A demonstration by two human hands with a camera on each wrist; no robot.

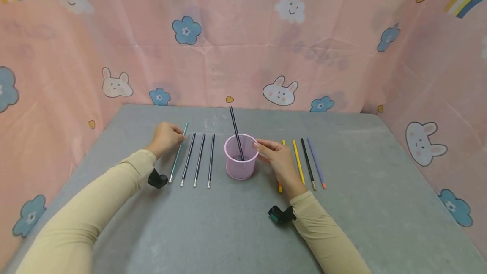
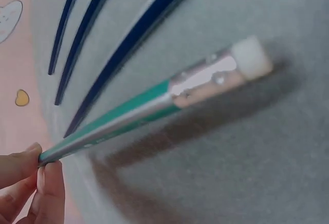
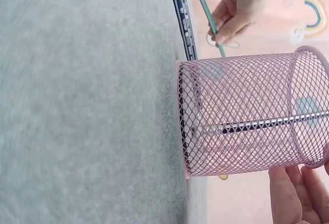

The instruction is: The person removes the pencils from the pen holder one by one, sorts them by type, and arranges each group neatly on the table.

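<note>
My left hand [image 1: 166, 138] pinches a green pencil [image 1: 178, 152] between thumb and fingers near its far end. In the left wrist view, the pencil's white eraser [image 2: 253, 58] points away from the hand, and its shadow falls on the table beside it. My right hand [image 1: 280, 160] holds the rim of a pink mesh pencil cup [image 1: 240, 170], thumb over the edge. The cup stands upright. Inside it a dark blue pencil [image 1: 236, 128] leans, its eraser end down, seen through the mesh in the right wrist view. Three dark blue pencils [image 1: 199, 160] lie between the green one and the cup.
Right of the cup lie two yellow pencils [image 1: 298, 162], one partly behind my right hand, then a black pencil [image 1: 307, 163] and a purple pencil [image 1: 316, 162]. The grey table [image 1: 213, 231] meets a pink printed cloth [image 1: 228, 62] at its back and sides.
</note>
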